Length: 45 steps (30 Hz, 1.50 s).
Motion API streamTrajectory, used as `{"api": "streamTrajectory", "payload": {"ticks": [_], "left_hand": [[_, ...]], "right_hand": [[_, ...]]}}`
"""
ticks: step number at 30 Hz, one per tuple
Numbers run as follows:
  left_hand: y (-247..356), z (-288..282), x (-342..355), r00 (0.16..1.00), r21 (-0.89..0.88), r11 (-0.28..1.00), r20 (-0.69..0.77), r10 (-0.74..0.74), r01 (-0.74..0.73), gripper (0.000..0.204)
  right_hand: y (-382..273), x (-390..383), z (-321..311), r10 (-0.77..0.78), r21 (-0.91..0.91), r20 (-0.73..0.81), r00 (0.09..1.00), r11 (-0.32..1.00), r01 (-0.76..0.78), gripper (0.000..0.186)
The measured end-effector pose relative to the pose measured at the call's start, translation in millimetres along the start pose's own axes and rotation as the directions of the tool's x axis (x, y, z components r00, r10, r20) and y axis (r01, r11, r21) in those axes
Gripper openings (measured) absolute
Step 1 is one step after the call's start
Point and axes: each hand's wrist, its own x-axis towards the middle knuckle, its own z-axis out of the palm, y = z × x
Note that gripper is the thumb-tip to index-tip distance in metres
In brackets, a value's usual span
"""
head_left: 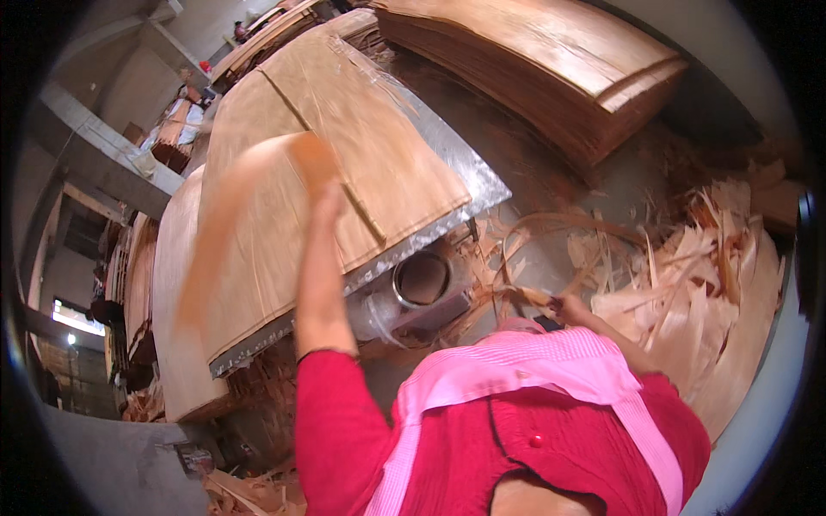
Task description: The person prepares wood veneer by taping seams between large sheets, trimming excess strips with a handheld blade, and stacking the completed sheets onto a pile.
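Over the veneer sheets my left hand (pixel 327 202) is raised, smeared by motion. It grips a curved orange-brown veneer strip (pixel 249 168) that bends away to the left. Beneath lies a broad stack of pale veneer sheets (pixel 379 150) on a metal-edged table (pixel 486 191), with a dark narrow line (pixel 323 150) running lengthwise across the top sheet. At my right side, my right hand (pixel 568 310) is closed around the end of a thin veneer strip (pixel 532 297), part of which curls upward. Its fingers are small and partly hidden.
A tall veneer stack (pixel 533 43) stands at the far right. Torn veneer scraps (pixel 688 284) pile up beside my right arm. A round metal pipe opening (pixel 422 278) sits under the table's near edge. More sheets (pixel 176 361) extend at the left, near concrete posts (pixel 112 142).
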Motion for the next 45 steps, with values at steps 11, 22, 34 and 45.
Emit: {"api": "streamTrajectory", "payload": {"ticks": [11,22,34,45], "left_hand": [[116.1,137.3,26.5,0.931,-0.175,0.950,0.309,-0.195,0.257,0.029],[162.0,170.5,-10.4,0.930,-0.447,0.828,0.025,-0.366,0.338,0.041],[255.3,260.1,25.6,0.807,-0.190,0.826,-0.182,-0.561,0.531,0.047],[311.3,340.6,83.6,0.591,0.100,0.619,-0.443,-0.674,0.779,0.045]], "right_hand": [[74.5,-4.0,-199.5,0.224,0.236,-0.386,0.895,0.962,-0.139,0.019],[-30.9,260.6,-336.5,0.329,0.582,0.083,0.941,0.750,-0.313,0.029],[-307.8,507.7,-259.3,0.003,-0.555,0.375,0.927,0.802,0.221,0.011],[-419.9,718.0,-88.5,-0.164,-0.350,0.574,0.802,0.836,0.422,0.023]]}}
